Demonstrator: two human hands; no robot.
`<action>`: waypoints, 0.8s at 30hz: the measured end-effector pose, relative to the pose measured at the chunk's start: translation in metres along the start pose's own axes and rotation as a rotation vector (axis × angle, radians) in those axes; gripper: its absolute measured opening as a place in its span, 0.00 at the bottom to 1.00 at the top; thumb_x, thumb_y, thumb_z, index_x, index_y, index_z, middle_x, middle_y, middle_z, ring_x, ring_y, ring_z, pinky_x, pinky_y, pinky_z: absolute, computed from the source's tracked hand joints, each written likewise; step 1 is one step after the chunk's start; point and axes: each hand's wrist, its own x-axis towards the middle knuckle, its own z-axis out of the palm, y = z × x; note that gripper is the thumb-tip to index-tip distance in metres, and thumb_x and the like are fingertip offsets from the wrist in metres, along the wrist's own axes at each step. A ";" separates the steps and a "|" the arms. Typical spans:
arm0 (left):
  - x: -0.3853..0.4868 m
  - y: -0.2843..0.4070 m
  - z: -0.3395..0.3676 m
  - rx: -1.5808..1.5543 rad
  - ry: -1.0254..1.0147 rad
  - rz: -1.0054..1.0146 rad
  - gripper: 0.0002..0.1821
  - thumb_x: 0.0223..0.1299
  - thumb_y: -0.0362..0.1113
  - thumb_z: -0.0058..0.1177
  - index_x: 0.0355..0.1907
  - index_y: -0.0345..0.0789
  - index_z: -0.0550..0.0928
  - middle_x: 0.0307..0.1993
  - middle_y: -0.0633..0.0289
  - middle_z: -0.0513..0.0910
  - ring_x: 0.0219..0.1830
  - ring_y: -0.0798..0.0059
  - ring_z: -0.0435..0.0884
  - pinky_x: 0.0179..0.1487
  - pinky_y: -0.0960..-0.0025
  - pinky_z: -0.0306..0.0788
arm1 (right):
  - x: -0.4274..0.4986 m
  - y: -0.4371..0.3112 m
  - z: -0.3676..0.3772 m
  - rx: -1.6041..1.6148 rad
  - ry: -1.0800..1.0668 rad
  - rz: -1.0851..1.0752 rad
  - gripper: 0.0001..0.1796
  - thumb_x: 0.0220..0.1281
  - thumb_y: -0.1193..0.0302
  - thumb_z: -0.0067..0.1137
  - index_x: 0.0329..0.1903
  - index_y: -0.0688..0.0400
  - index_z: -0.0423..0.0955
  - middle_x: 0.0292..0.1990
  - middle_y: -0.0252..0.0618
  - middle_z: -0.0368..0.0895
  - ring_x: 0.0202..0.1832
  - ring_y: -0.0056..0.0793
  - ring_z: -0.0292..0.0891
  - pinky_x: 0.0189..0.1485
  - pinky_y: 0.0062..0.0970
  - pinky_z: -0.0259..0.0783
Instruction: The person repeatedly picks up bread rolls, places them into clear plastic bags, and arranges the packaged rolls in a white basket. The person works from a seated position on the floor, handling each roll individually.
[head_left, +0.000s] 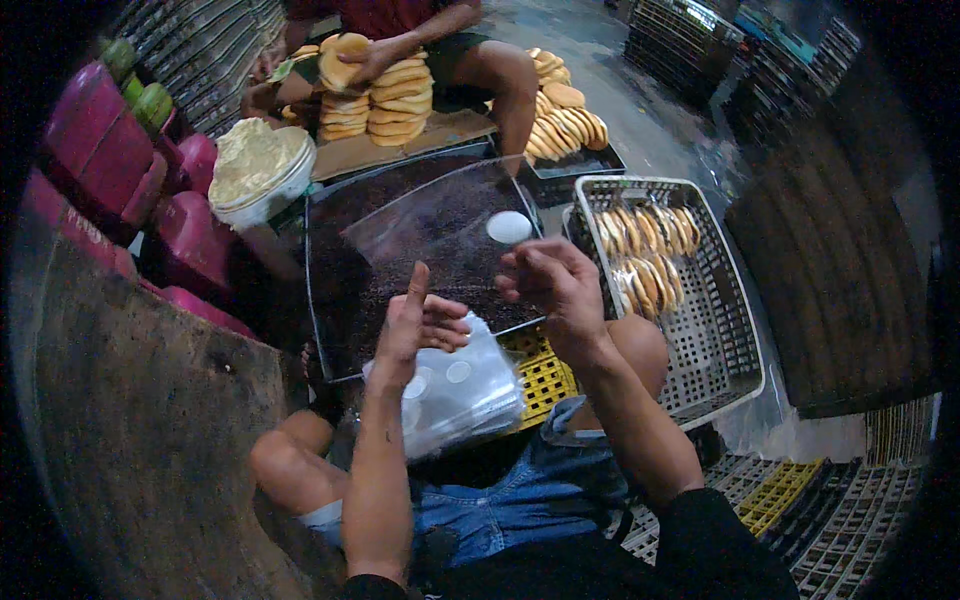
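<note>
A clear plastic bag (427, 214) with a white oval mark spreads above a metal tray (309, 300) of dark granular filling. My right hand (559, 281) has its fingers curled at the bag's near right corner, by the oval, and appears to pinch it. My left hand (420, 326) is open and holds nothing, its thumb up and fingers pointing right. Just below it lies a stack of clear plastic bags (469, 397) with round pale marks. The stack rests over a yellow plastic crate (544, 375) between my knees.
Wrapped filled buns (649, 259) stand in rows in a white basket (739, 322) on the right. Opposite, a person (409, 45) handles flat buns beside bun stacks (400, 101). A tub of pale cream (259, 169) and pink containers (191, 232) stand left; more buns (562, 127) lie behind.
</note>
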 end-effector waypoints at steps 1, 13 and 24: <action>0.003 -0.011 0.001 -0.111 0.020 0.037 0.43 0.65 0.72 0.41 0.39 0.26 0.84 0.31 0.52 0.87 0.33 0.68 0.88 0.34 0.70 0.82 | -0.003 0.006 -0.002 0.053 -0.012 0.051 0.09 0.72 0.70 0.53 0.48 0.62 0.74 0.45 0.41 0.83 0.43 0.33 0.83 0.45 0.30 0.80; 0.017 -0.029 -0.014 -0.471 0.409 0.218 0.15 0.68 0.43 0.58 0.42 0.31 0.82 0.35 0.58 0.85 0.35 0.72 0.85 0.37 0.69 0.81 | -0.029 0.048 0.005 -0.323 0.096 0.153 0.13 0.68 0.69 0.61 0.47 0.61 0.69 0.34 0.35 0.80 0.42 0.24 0.81 0.43 0.22 0.79; -0.016 0.096 -0.014 1.683 0.477 1.021 0.18 0.62 0.36 0.60 0.53 0.32 0.80 0.62 0.48 0.73 0.66 0.53 0.68 0.71 0.57 0.59 | 0.040 -0.020 0.058 -1.291 -0.469 -0.405 0.11 0.63 0.71 0.63 0.42 0.64 0.75 0.39 0.38 0.84 0.40 0.35 0.82 0.43 0.32 0.77</action>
